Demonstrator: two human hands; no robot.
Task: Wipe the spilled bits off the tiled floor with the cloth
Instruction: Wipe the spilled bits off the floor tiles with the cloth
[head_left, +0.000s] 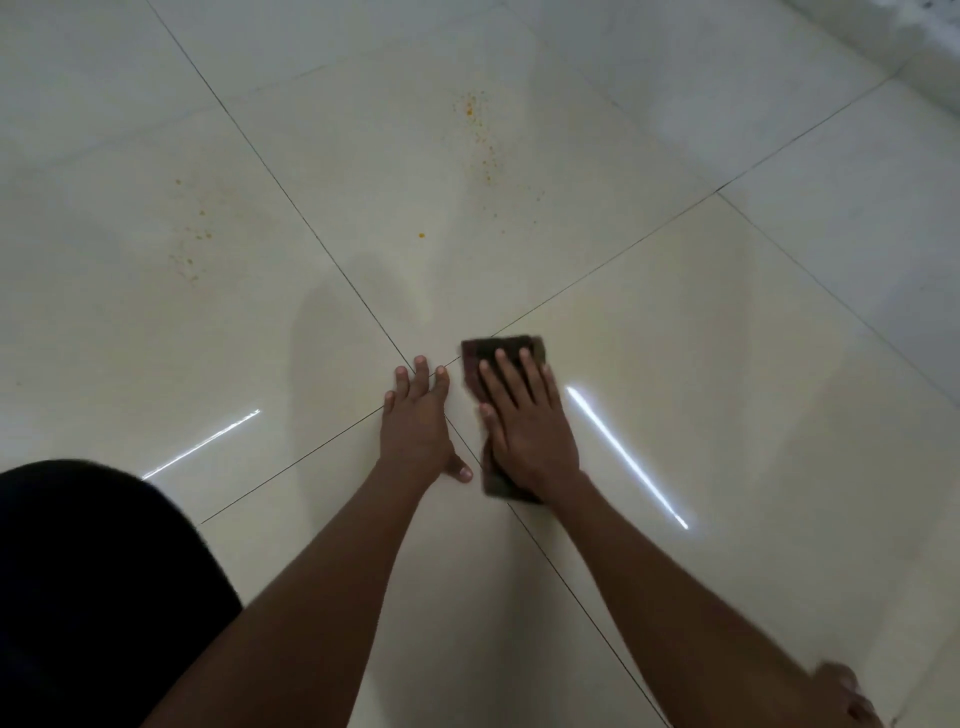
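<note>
The floor (675, 338) was pale glossy tile, crossed by thin dark grout lines that met just beyond the hands, with two bright streaks of reflected light on either side of them. A dark garment (93, 597) filled the lower left corner. At the lower right edge a foot (847, 696) showed, blurred.

The right hand (524, 421) lay flat on the cloth (498, 353), fingers straight and spread, pressing it to the tile; it was not curled round it. The cloth was dark brown and folded, showing past the fingertips and behind the wrist. The left hand (418, 421) rested palm down on the bare tile just beside the cloth, fingers straight, thumb out, holding nothing.

The bits (478, 140) were orange specks, lying well beyond the cloth: one scatter ahead, another (195, 234) to the left, and a single larger speck (421, 235) between them. The cloth touched none of them.
</note>
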